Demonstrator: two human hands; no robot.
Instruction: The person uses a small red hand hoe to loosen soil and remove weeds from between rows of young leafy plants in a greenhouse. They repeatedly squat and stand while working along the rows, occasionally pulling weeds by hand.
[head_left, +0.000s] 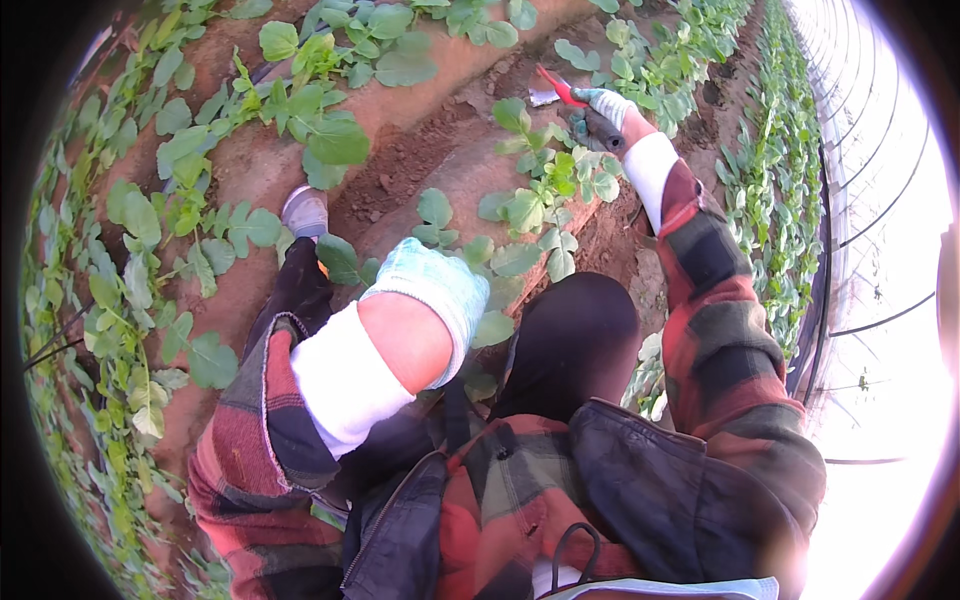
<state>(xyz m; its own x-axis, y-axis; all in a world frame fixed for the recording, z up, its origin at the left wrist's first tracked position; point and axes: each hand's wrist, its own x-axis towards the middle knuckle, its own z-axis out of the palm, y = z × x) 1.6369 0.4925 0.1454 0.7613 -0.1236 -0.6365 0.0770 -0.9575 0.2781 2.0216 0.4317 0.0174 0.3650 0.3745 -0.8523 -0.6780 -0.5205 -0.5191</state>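
My right hand (604, 116), in a white and teal work glove, is closed around a tool with red parts (555, 84) and a dark, tube-like handle (602, 133). A pale, flat piece (546, 97) shows beside the red part; whether it belongs to the tool is unclear. Leafy green seedlings (529, 210) grow just below that hand. My left hand (435, 281), in a light teal glove, is held above the leaves near my knee. Its fingers are hidden behind the back of the glove, so what it touches cannot be seen.
Rows of leafy plants (135, 217) run along the left over soil ridges. A furrow of loose brown soil (409, 161) lies ahead. My shoe (306, 212) stands beside it. More plants (780, 187) line the right, next to a bright film wall with curved ribs (877, 225).
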